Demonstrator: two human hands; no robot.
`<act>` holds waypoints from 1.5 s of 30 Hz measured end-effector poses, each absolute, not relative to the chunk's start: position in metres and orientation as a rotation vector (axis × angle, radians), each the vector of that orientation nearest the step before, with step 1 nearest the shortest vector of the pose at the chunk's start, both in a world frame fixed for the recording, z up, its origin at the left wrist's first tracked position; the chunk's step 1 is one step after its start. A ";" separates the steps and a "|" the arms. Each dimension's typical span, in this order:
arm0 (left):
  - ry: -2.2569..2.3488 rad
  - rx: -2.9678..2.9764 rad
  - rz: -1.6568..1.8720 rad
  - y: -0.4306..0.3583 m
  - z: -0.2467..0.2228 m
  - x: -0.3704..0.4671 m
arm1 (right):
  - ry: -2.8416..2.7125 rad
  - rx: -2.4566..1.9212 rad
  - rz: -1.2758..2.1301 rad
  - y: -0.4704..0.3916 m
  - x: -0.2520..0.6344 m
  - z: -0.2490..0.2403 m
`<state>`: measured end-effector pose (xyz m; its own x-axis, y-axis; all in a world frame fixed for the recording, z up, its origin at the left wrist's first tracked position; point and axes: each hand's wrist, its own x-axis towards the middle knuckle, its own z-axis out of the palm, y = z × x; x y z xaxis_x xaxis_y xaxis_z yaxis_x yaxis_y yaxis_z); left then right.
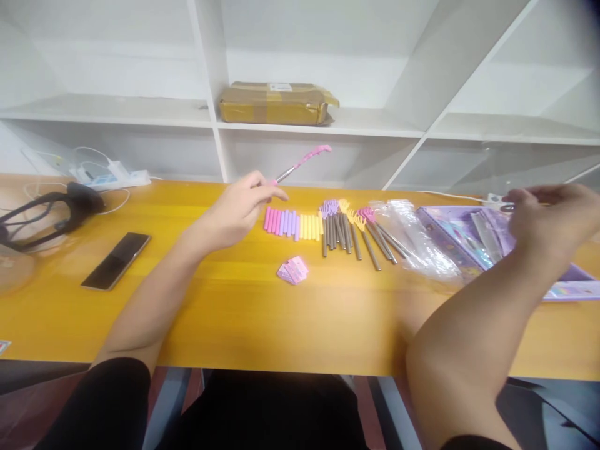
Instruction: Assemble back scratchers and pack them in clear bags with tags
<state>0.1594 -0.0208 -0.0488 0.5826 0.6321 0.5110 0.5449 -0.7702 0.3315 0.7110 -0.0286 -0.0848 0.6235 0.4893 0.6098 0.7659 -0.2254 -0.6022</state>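
My left hand [244, 209] is closed around the handle end of a back scratcher with a metal rod and a pink claw head [313, 154], which points up and to the right. Below it lies a row of pink, purple and yellow tubes [293, 224]. Beside the row are several back scratchers [340, 231] with metal rods and purple, yellow and pink claws. Small pink cards [294, 270] lie in front. My right hand [548, 215] is over an open purple box [434, 219], fingers pinched together; what they hold is too blurred to make out.
Clear plastic bags [429, 244] lie between the scratchers and the box. At left are a phone [116, 261], a black strap-like device [56, 209] and a white power strip [122, 180] with cables. A taped cardboard box [276, 105] sits on the white shelf [375, 122] behind the table.
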 end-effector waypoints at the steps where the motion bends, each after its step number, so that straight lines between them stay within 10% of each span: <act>1: 0.999 2.663 0.932 -0.021 -0.049 0.160 | -0.871 -1.839 -0.312 -0.030 0.702 -0.079; 21: 0.619 2.070 0.656 -0.022 -0.072 0.184 | -1.715 -0.723 0.711 -0.059 0.422 -0.048; 45: 0.712 1.931 1.198 -0.033 -0.065 0.193 | -1.283 -0.755 0.842 -0.034 0.420 -0.059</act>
<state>0.1929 -0.0332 -0.0649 0.4094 0.7647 0.4976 0.0713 -0.5705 0.8182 0.4197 -0.0338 -0.0594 0.0832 0.8645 0.4957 -0.1103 0.5024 -0.8576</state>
